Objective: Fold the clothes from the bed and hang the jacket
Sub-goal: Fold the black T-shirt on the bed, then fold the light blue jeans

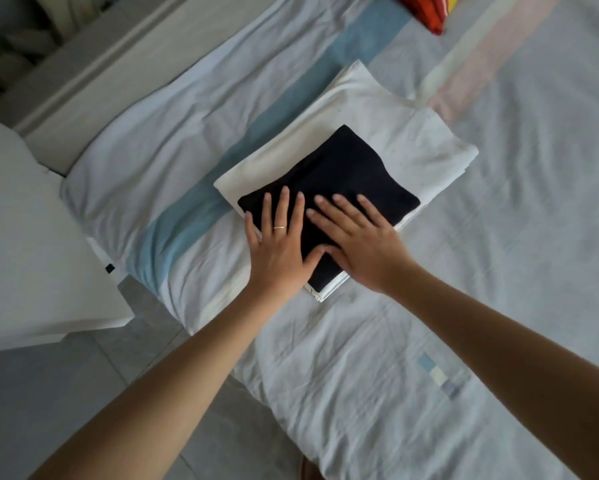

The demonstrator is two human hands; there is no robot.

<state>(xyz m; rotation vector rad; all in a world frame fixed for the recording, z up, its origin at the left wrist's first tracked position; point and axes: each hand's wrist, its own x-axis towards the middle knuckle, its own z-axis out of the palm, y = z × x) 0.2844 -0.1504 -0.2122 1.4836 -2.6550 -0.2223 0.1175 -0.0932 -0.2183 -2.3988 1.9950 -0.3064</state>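
A folded black garment (346, 174) lies on top of a folded white garment (415, 140), both stacked on the bed (498, 271) beside the pillow. My left hand (277, 244) presses flat on the black garment's near left corner, fingers straight, a ring on one finger. My right hand (360, 240) lies flat just beside it on the same garment, fingers spread. No jacket is in view.
A pillow (152, 174) in a white and blue case lies left of the stack. A red and orange cushion (426, 8) sits at the far top edge. A white bedside unit (31, 237) stands at the left, with grey floor tiles (83, 393) below.
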